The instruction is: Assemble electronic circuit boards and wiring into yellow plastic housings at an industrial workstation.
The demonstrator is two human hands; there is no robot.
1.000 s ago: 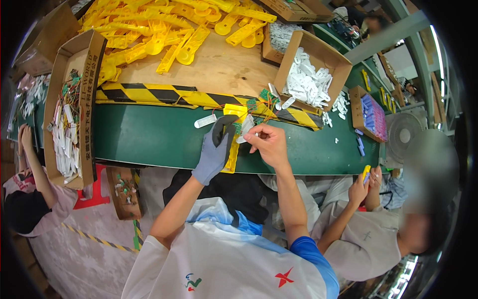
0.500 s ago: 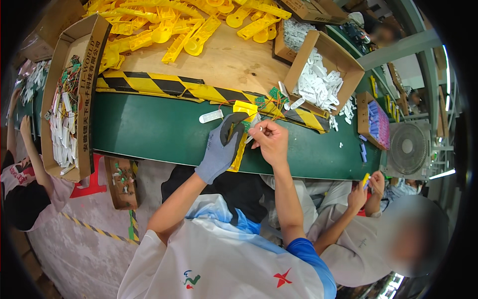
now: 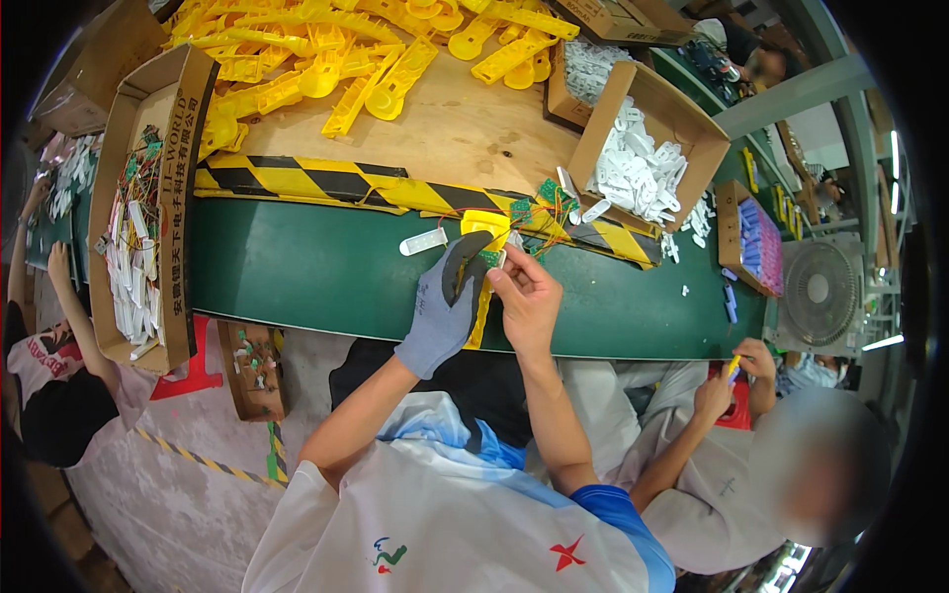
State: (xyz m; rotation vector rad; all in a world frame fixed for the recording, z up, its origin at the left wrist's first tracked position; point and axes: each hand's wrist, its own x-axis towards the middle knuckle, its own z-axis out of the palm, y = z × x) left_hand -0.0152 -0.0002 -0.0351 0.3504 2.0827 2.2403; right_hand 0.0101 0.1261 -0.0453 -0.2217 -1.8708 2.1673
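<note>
Yellow casing (image 3: 484, 223), long and trough-like, with a green circuit board (image 3: 490, 259) against it, is gripped by the gloved left hand (image 3: 442, 308) near the worktop's near edge. The bare right hand (image 3: 530, 304) touches it with bent fingers, their grip unclear; both forearms angle inward. Striped tape (image 3: 336, 181) lines the far edge.

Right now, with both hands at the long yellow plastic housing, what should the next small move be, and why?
Probably a gentle press on the small green circuit board with the bare right hand: its fingers are close beside the board, and the grey gloved left hand holds the long yellow plastic housing. The hands hide whether the board is fully seated.
</note>
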